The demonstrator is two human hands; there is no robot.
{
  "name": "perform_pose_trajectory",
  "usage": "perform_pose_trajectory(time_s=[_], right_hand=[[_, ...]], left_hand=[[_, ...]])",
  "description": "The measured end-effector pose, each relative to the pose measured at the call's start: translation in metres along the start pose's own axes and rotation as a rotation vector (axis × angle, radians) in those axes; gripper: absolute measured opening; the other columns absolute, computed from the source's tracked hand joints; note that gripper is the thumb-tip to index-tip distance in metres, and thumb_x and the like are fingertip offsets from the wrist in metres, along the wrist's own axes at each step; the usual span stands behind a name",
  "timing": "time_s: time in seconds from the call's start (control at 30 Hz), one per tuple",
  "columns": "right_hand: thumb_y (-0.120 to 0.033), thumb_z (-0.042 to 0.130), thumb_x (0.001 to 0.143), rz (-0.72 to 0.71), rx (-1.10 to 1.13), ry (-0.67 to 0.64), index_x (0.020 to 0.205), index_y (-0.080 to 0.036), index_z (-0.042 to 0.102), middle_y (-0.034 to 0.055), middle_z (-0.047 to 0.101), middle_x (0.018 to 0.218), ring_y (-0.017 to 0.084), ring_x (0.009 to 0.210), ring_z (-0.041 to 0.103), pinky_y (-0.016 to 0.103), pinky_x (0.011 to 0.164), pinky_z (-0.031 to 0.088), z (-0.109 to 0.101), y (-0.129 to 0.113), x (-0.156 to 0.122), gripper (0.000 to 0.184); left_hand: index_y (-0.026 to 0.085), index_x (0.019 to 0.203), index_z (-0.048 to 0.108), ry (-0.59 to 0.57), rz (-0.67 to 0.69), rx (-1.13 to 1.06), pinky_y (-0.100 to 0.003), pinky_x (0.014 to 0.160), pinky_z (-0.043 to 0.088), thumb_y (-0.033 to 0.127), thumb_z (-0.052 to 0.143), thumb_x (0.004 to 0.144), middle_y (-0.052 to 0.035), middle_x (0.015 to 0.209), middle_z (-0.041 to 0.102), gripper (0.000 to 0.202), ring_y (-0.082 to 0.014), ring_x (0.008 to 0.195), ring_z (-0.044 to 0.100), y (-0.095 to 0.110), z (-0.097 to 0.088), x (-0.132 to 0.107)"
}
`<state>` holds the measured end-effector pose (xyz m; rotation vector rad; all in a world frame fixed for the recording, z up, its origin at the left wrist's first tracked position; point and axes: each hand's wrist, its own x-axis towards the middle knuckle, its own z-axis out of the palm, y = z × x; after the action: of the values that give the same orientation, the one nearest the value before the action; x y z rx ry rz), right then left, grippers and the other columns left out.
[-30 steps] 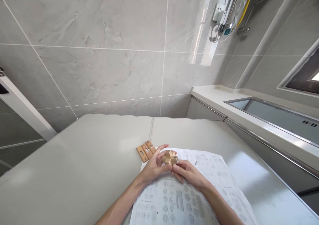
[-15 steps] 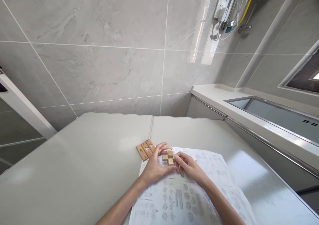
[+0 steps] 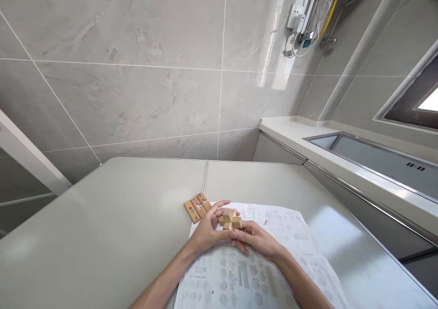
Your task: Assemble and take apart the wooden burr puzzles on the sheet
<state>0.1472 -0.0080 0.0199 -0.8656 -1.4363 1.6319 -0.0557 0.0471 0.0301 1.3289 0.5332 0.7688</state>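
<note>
A small wooden puzzle cluster (image 3: 230,219) made of interlocked light-brown blocks is held between both hands just above a printed instruction sheet (image 3: 253,272). My left hand (image 3: 208,229) grips its left side with thumb and fingers curled around it. From the right and below, my right hand (image 3: 255,239) pinches it with the fingertips. Three loose notched wooden pieces (image 3: 196,205) lie side by side on the grey table (image 3: 102,236), just left of my left hand.
The sheet of paper with puzzle diagrams covers the table's near middle. A grey tiled wall (image 3: 137,71) rises behind the table. To the right runs a white counter (image 3: 308,135) with a steel sink (image 3: 376,158). Pipes and a socket (image 3: 301,17) hang on the wall above.
The wooden cluster has been turned in my fingers, showing a different face. Both hands stayed over the sheet's top edge. The view has shifted slightly.
</note>
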Motion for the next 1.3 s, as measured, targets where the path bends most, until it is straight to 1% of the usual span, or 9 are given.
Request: perform_pose_trajectory(time_s=[0.2, 0.37, 0.5, 0.6, 0.73, 0.9, 1.1, 1.2, 1.3], right_hand=[[-0.071, 0.069, 0.094, -0.018, -0.084, 0.045, 0.078, -0.020, 0.069, -0.0028, 0.058, 0.065, 0.011, 0.053, 0.042, 0.027, 0.055, 0.039, -0.001, -0.002, -0.001, 0.054], [-0.067, 0.068, 0.095, -0.022, -0.168, 0.143, 0.080, -0.019, 0.068, -0.0019, 0.059, 0.066, 0.012, 0.053, 0.042, 0.027, 0.052, 0.035, -0.001, 0.006, 0.000, 0.050], [-0.047, 0.071, 0.093, -0.043, -0.252, 0.251, 0.083, -0.019, 0.073, 0.0002, 0.065, 0.074, 0.017, 0.065, 0.052, 0.028, 0.061, 0.042, 0.003, 0.010, 0.003, 0.030], [-0.028, 0.068, 0.086, -0.054, -0.309, 0.354, 0.086, -0.020, 0.076, 0.0002, 0.067, 0.078, 0.018, 0.069, 0.053, 0.030, 0.065, 0.042, 0.005, 0.016, 0.006, 0.011], [-0.016, 0.062, 0.076, -0.063, -0.351, 0.447, 0.089, -0.020, 0.078, -0.0017, 0.065, 0.072, 0.016, 0.063, 0.048, 0.028, 0.061, 0.038, 0.006, 0.026, 0.009, 0.022], [-0.017, 0.064, 0.076, -0.072, -0.326, 0.471, 0.097, -0.021, 0.081, 0.0011, 0.072, 0.077, 0.021, 0.069, 0.060, 0.031, 0.066, 0.048, 0.006, 0.032, 0.010, 0.027], [-0.026, 0.077, 0.077, -0.069, -0.222, 0.451, 0.106, -0.024, 0.081, 0.0074, 0.081, 0.091, 0.033, 0.089, 0.073, 0.044, 0.081, 0.059, 0.007, 0.030, 0.009, 0.029], [-0.030, 0.077, 0.080, -0.064, -0.158, 0.432, 0.109, -0.023, 0.079, 0.0088, 0.081, 0.099, 0.033, 0.093, 0.075, 0.046, 0.087, 0.060, 0.010, 0.027, 0.009, 0.029], [-0.031, 0.081, 0.080, -0.064, -0.101, 0.402, 0.115, -0.022, 0.073, 0.0082, 0.079, 0.102, 0.030, 0.093, 0.075, 0.043, 0.085, 0.061, 0.011, 0.024, 0.008, 0.037]], left_hand=[[0.026, 0.145, 0.056, 0.014, 0.008, 0.050, -0.048, 0.115, 0.045, 0.037, 0.103, 0.066, -0.0147, 0.135, 0.073, 0.093, -0.0339, 0.129, 0.067, 0.001, 0.001, 0.000], [0.027, 0.144, 0.056, 0.066, 0.022, 0.128, -0.048, 0.117, 0.044, 0.036, 0.102, 0.068, -0.0138, 0.138, 0.072, 0.090, -0.0342, 0.133, 0.064, 0.004, 0.003, -0.002], [0.027, 0.142, 0.058, 0.126, 0.039, 0.214, -0.048, 0.117, 0.044, 0.034, 0.104, 0.064, -0.0131, 0.137, 0.072, 0.090, -0.0350, 0.134, 0.063, 0.003, 0.008, -0.004], [0.028, 0.140, 0.058, 0.179, 0.063, 0.268, -0.048, 0.119, 0.042, 0.034, 0.104, 0.065, -0.0121, 0.138, 0.071, 0.088, -0.0348, 0.136, 0.061, 0.002, 0.013, -0.005], [0.028, 0.144, 0.054, 0.214, 0.090, 0.294, -0.048, 0.118, 0.044, 0.035, 0.101, 0.070, -0.0119, 0.139, 0.070, 0.087, -0.0328, 0.132, 0.063, -0.002, 0.018, -0.004], [0.028, 0.145, 0.054, 0.222, 0.105, 0.308, -0.048, 0.118, 0.044, 0.034, 0.101, 0.070, -0.0121, 0.140, 0.070, 0.089, -0.0326, 0.132, 0.063, -0.005, 0.019, -0.004], [0.029, 0.146, 0.057, 0.196, 0.098, 0.317, -0.047, 0.116, 0.046, 0.034, 0.102, 0.067, -0.0104, 0.138, 0.072, 0.090, -0.0323, 0.129, 0.066, -0.003, 0.021, -0.005], [0.029, 0.146, 0.058, 0.197, 0.088, 0.327, -0.048, 0.116, 0.048, 0.037, 0.101, 0.068, -0.0108, 0.138, 0.073, 0.089, -0.0330, 0.128, 0.066, -0.004, 0.021, -0.005], [0.028, 0.145, 0.060, 0.213, 0.085, 0.348, -0.049, 0.117, 0.046, 0.036, 0.100, 0.068, -0.0112, 0.140, 0.072, 0.087, -0.0347, 0.131, 0.065, -0.005, 0.020, -0.004]])
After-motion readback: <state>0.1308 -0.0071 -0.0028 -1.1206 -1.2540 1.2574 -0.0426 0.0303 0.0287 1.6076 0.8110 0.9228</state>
